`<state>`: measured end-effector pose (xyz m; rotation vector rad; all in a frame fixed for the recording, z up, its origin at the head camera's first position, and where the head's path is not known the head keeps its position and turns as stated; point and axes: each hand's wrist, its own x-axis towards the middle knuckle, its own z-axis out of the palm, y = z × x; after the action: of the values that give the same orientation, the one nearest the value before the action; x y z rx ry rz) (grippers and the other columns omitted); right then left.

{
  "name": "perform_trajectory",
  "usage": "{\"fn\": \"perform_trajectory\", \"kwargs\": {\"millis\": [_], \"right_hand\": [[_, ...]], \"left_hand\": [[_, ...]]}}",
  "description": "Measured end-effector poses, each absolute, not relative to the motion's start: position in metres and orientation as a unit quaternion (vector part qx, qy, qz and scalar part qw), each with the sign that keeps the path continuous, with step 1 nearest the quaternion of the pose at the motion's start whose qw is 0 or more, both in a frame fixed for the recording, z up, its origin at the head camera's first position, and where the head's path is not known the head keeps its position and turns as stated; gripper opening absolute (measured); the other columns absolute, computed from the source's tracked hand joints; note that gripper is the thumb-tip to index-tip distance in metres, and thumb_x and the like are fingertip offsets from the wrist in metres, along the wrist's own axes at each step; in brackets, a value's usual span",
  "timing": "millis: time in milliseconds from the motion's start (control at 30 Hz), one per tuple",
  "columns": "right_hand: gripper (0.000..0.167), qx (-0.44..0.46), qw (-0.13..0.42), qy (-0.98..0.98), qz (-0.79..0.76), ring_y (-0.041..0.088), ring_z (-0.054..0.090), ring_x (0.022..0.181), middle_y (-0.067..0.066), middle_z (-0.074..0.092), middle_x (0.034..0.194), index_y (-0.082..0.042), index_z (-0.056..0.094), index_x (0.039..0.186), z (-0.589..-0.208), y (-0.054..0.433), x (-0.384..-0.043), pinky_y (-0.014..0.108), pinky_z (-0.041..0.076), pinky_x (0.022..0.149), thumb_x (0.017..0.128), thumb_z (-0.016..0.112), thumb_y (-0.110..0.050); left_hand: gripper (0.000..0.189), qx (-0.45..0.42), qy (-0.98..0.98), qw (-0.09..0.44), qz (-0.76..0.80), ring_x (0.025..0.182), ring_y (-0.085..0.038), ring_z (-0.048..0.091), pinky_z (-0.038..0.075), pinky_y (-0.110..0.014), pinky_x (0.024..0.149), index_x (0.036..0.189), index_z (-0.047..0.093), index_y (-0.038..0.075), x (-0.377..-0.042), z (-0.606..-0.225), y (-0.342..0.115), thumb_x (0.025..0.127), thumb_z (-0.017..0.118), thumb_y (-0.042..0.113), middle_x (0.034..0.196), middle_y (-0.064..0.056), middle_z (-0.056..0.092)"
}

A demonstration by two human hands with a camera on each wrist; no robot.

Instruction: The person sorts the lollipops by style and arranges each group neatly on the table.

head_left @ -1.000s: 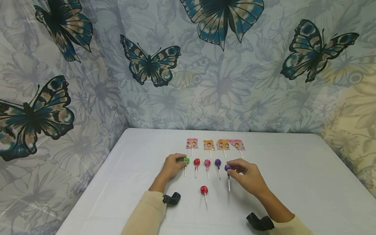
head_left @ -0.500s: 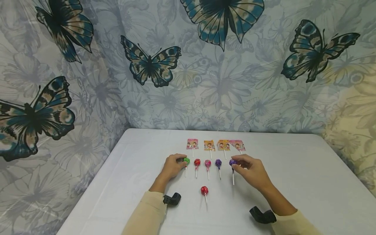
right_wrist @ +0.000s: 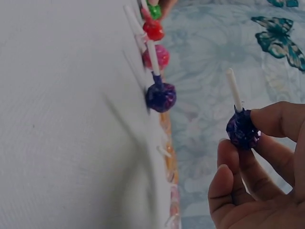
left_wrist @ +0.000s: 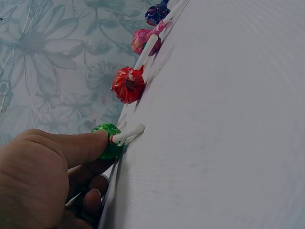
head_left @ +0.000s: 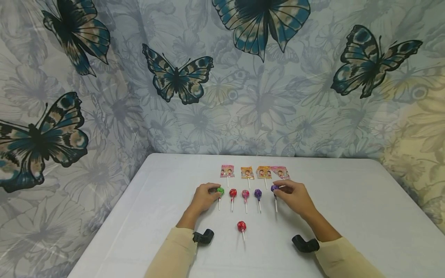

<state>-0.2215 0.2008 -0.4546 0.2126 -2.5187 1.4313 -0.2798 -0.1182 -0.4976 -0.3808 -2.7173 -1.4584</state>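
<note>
My left hand (head_left: pixel 204 196) pinches the green lollipop (left_wrist: pixel 108 143) by its wrapped head at the left end of a row, its white stick pointing toward me. Between thumb and fingertips, my right hand (head_left: pixel 294 196) holds a purple lollipop (right_wrist: pixel 243 130) by its head, raised over the table at the row's right end. In the row between the hands lie a red lollipop (head_left: pixel 233 192), a pink lollipop (head_left: pixel 245 194) and another purple lollipop (head_left: pixel 258 194). Nearer to me, a second red lollipop (head_left: pixel 241 226) lies alone.
Behind the row lie several flat-wrapped lollipops: a pink packet (head_left: pixel 227 170), an orange packet (head_left: pixel 247 172), another orange packet (head_left: pixel 264 172) and a slanted pink packet (head_left: pixel 280 172). All are on a white table (head_left: pixel 139 231) against a butterfly-patterned backdrop (head_left: pixel 264 100).
My right hand has moved away from me and slightly right with the purple lollipop, widening its gap from the row. My left hand stays on the green lollipop.
</note>
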Motion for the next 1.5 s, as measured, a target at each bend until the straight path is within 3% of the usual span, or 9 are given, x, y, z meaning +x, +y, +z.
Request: {"fn": "perform_trajectory", "kwargs": {"millis": [800,1100,1500], "right_hand": [[0.024,0.054,0.063,-0.896,0.436,0.025,0.064,0.088,0.012,0.069,0.101,0.0,0.072,0.108,-0.483,0.203,-0.247,0.04,0.051,0.076,0.086,0.072,-0.009],[0.021,0.046,0.052,-0.914,0.399,0.02,0.057,0.077,0.004,0.067,0.088,-0.004,0.073,0.105,-0.486,0.2,-0.25,0.035,0.046,0.067,0.085,0.072,-0.01],[0.023,0.046,0.056,-0.919,0.388,0.019,0.056,0.077,0.003,0.067,0.088,-0.003,0.073,0.106,-0.485,0.198,-0.249,0.035,0.046,0.067,0.085,0.071,-0.011]], "left_hand": [[0.028,-0.124,-0.878,0.02,-0.461,0.098,-0.02,0.058,0.047,-0.041,0.086,0.115,0.071,0.007,-0.28,-0.499,-0.117,0.087,0.072,0.01,0.108,-0.005,0.065],[0.028,-0.131,-0.878,0.021,-0.46,0.095,-0.02,0.057,0.047,-0.041,0.084,0.114,0.071,0.006,-0.279,-0.498,-0.119,0.087,0.072,0.01,0.105,-0.004,0.065],[0.028,-0.127,-0.879,0.02,-0.459,0.1,-0.021,0.058,0.047,-0.043,0.088,0.115,0.071,0.007,-0.281,-0.5,-0.119,0.087,0.072,0.01,0.109,-0.005,0.065]]}}
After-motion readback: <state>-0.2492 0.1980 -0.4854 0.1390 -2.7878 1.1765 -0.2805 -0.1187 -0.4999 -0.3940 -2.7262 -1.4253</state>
